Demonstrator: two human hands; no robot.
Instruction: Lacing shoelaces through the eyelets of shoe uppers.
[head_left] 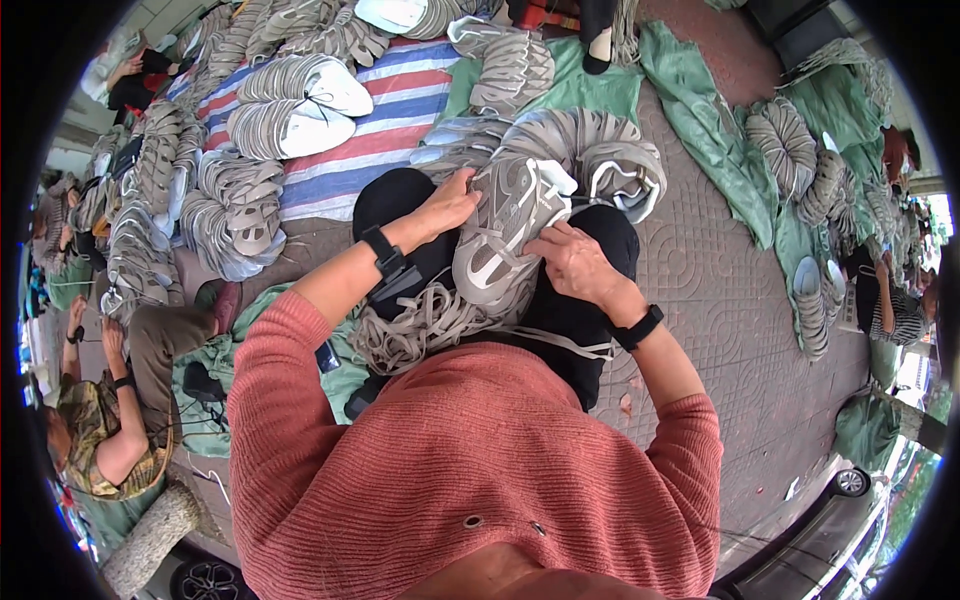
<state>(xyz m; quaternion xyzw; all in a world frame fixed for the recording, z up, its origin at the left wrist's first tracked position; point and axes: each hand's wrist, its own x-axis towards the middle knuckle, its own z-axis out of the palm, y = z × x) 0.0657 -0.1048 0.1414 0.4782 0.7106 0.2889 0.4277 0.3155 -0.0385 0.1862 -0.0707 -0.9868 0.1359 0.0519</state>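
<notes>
- looking through the head view from my distant place, i find the grey shoe upper [503, 232] just above the centre of the frame, between the knees of the dark trousers [614, 237], its toe pointing toward the lower edge.
- the left hand [448, 208] is grasping it at its upper left edge.
- the right hand [578, 264] has bent fingers closed on its right edge; whether a lace is also between them, i cannot tell.
- below it, a tangle of beige laces [408, 328] lies on the lap.
- just above it, i see a curved row of similar uppers [575, 138].
- in the upper left, a striped sheet [395, 125] carries more bundles.
- at the upper right, a green sheet [700, 120] lies on the patterned pavement [730, 300].
- at the far left, another person [110, 435] sits.
</notes>
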